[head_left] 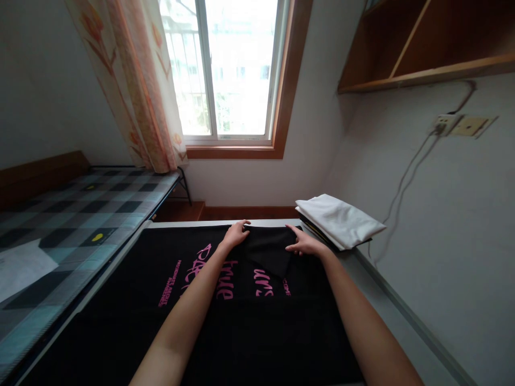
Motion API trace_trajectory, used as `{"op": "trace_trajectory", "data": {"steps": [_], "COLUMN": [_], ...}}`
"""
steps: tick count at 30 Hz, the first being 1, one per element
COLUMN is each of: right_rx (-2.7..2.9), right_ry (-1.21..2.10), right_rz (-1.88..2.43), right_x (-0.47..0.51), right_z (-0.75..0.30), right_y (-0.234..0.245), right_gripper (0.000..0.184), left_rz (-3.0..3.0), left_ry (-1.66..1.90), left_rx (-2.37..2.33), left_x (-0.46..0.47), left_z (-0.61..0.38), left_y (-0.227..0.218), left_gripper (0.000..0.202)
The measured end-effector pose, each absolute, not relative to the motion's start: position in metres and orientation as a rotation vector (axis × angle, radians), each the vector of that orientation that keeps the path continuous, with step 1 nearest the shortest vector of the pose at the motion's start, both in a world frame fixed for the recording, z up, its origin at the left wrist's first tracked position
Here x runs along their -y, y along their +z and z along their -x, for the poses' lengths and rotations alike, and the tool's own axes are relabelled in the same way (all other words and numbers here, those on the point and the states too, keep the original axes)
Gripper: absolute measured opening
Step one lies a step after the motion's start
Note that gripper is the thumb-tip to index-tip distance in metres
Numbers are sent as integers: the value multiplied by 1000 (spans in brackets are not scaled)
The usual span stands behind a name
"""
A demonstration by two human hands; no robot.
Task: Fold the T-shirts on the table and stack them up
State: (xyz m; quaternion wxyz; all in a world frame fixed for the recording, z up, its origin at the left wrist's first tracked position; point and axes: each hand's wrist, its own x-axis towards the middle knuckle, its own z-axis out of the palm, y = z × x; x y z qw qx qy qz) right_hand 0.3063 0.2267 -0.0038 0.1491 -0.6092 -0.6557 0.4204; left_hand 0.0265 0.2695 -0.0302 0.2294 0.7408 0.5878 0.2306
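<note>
A black T-shirt (225,316) with pink lettering lies spread over a table. A flap of it, a sleeve or corner (267,251), is folded inward near the far edge. My left hand (236,234) rests on the left end of that flap with fingers curled on the cloth. My right hand (302,242) lies on the flap's right end, fingers stretched and pressing the fabric down. Both forearms reach forward over the shirt.
A stack of folded garments, white on top (338,220), sits at the table's far right corner by the wall. A bed with a checked cover (68,225) stands to the left. Window (225,69), curtain (132,86), a wooden shelf (426,48) and a wall socket with cables (446,124) are beyond.
</note>
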Motion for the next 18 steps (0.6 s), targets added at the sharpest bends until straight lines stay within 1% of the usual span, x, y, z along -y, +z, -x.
{"op": "trace_trajectory", "data": {"steps": [3, 5, 7, 9, 11, 13, 14, 15, 18], "right_rx": [1860, 1887, 1954, 2030, 2075, 2138, 2198, 2263, 2389], "right_ry": [1223, 1199, 1097, 774, 307, -25, -90, -102, 3], "right_rz": [1811, 1880, 1952, 2023, 2022, 1936, 1885, 1848, 1849], "right_x": [-228, -230, -232, -232, -231, -229, -228, -227, -227], "right_z": [-314, -318, -318, -310, -295, -275, -266, -258, -248], "right_y": [-2, -2, -1, -3, -8, -18, -24, -31, -46], "right_gripper": [89, 87, 83, 69, 54, 53, 56, 58, 63], "left_rz": [-2014, -2007, -2001, -2054, -2203, -2391, -2465, -2520, -2578], "left_ry": [677, 676, 678, 693, 729, 723, 686, 627, 448], "left_rx": [-1613, -1625, -1643, -1699, -1743, -1716, -1674, -1633, -1588], "left_x": [-272, -271, -268, -263, -257, -251, -249, -247, -245], "left_z": [-29, -30, -31, -35, -42, -52, -58, -62, -70], "left_y": [-36, -36, -33, -30, -29, -33, -37, -41, -54], "left_gripper": [27, 26, 27, 30, 37, 47, 51, 54, 60]}}
